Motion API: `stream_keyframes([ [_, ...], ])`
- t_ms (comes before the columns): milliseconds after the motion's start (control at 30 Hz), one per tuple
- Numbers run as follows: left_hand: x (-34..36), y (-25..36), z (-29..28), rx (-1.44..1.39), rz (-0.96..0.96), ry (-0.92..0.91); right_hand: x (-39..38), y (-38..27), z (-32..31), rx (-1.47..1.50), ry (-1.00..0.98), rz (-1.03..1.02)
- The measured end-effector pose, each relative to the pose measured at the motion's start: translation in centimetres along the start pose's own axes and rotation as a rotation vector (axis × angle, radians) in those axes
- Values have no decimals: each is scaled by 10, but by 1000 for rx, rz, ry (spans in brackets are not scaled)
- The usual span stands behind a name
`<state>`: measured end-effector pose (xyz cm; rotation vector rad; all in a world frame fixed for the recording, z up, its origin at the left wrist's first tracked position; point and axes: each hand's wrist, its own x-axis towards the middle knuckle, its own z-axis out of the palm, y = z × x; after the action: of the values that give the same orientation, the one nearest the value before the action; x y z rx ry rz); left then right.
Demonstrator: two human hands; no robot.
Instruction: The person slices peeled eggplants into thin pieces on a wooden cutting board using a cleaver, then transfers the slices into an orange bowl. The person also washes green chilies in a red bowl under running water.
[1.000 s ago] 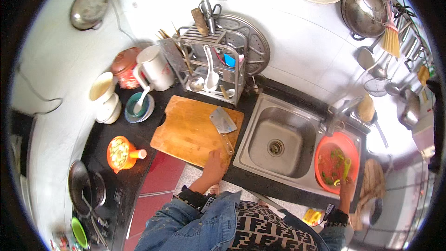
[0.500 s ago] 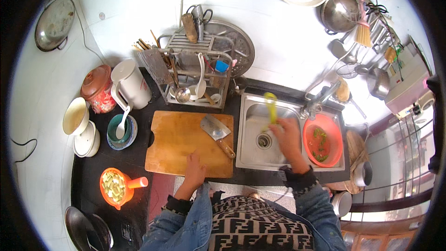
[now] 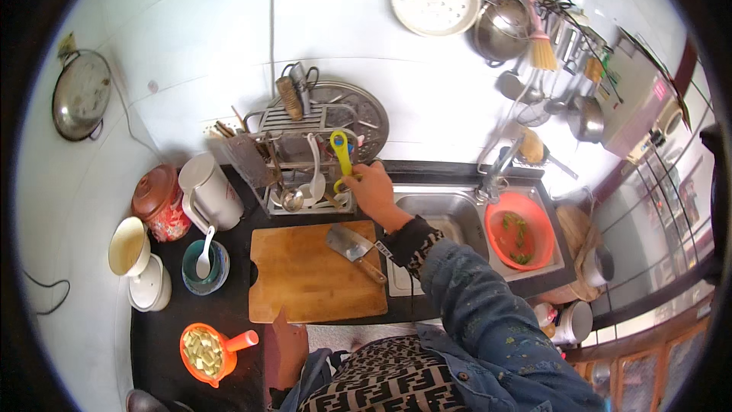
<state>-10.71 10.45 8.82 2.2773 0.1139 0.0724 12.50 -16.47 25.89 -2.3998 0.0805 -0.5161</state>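
Observation:
My right hand point(image 3: 374, 194) is closed around the lower end of a yellow-green peeler point(image 3: 342, 154). It holds the peeler upright in front of the right side of a metal utensil rack point(image 3: 309, 118), its holed handle end pointing up. Whether the peeler touches the rack, I cannot tell. My left hand point(image 3: 290, 347) is by the front edge of a wooden cutting board point(image 3: 301, 271), a finger stretched toward it and nothing seen in its grasp. On the board's right side lies a cleaver point(image 3: 349, 244), its wooden handle toward me.
A steel sink point(image 3: 446, 214) holds an orange-red basin point(image 3: 549, 233) with green vegetable pieces in water. An orange strainer point(image 3: 227, 355) of pale cut chunks stands at front left. Behind it are a bowl with a white spoon point(image 3: 204, 263), a white jug point(image 3: 210, 191) and a red lidded pot point(image 3: 162, 206).
My right hand has carried the peeler from above the sink leftward and away from me to the rack. My left hand has drawn back from the board's surface to its front edge.

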Motion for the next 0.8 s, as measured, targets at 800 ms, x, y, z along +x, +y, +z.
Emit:
stream_keyframes([
  [800,-12,145,141,294,489,-545,-303,299,-230,13,119,466],
])
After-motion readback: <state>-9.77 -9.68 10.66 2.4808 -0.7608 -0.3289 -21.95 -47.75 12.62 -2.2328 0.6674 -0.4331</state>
